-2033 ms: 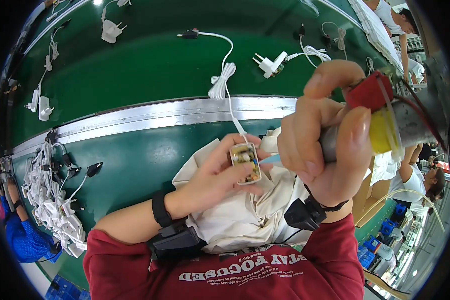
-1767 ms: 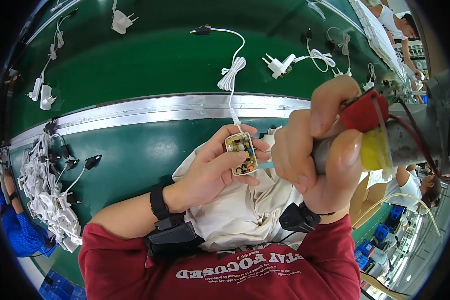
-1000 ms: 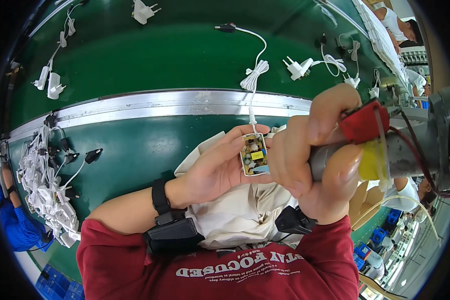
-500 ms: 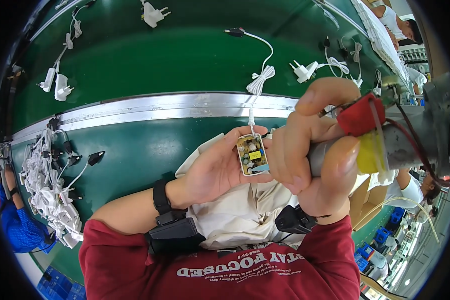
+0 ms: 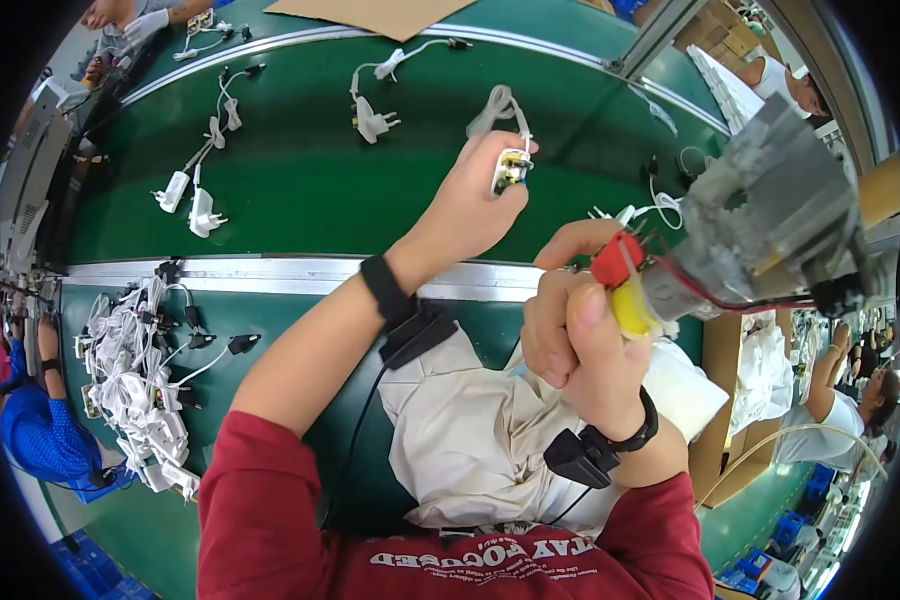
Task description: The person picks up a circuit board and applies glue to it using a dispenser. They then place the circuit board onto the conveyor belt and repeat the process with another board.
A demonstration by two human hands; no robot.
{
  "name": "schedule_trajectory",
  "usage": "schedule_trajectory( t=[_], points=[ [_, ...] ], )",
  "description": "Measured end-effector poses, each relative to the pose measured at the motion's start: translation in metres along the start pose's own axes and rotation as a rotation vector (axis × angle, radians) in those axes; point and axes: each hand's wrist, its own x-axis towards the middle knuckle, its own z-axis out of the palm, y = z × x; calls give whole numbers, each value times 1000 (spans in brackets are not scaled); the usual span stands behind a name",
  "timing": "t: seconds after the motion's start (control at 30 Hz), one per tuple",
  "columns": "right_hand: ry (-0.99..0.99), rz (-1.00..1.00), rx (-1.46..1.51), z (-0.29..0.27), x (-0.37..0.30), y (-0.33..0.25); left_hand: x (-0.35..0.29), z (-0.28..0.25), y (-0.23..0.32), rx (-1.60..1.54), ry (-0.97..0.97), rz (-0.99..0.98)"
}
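Note:
Above the far green surface, my left hand (image 5: 467, 200) grips an open white power adapter (image 5: 511, 172) between thumb and fingers. Its circuit board is exposed, and its bundled white cable (image 5: 500, 105) trails beyond, blurred. Closer to me, on the right, my right hand (image 5: 585, 345) is wrapped round a grey, cylindrical hand-held tool (image 5: 715, 265) with a red switch, a yellow band and red and black wires. The tool's working tip is hidden behind my fingers. Black straps circle both my wrists.
A tangled heap of white adapters and cables (image 5: 135, 375) lies at left. More adapters (image 5: 373, 122) rest beyond the metal rail (image 5: 310, 274). A cardboard box (image 5: 722, 420) with white items stands at right. Other people sit at both sides.
My left hand has moved away from my lap, over the metal rail, carrying the open adapter. My right hand, with the tool, has come apart from it and shifted slightly left and nearer.

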Motion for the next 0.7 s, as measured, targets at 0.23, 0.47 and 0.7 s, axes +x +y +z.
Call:
schedule_trajectory(
  t=[0.23, 0.47, 0.7],
  points=[
    [42, -63, 71, 1, 9, 28, 8, -25, -26, 496, 27, -105],
    [-8, -51, 92, 1, 14, 31, 22, -118, -87, 1126, 591, 18],
    [5, -67, 84, 1, 13, 35, 4, -69, -70, 435, 191, -195]
  ],
)
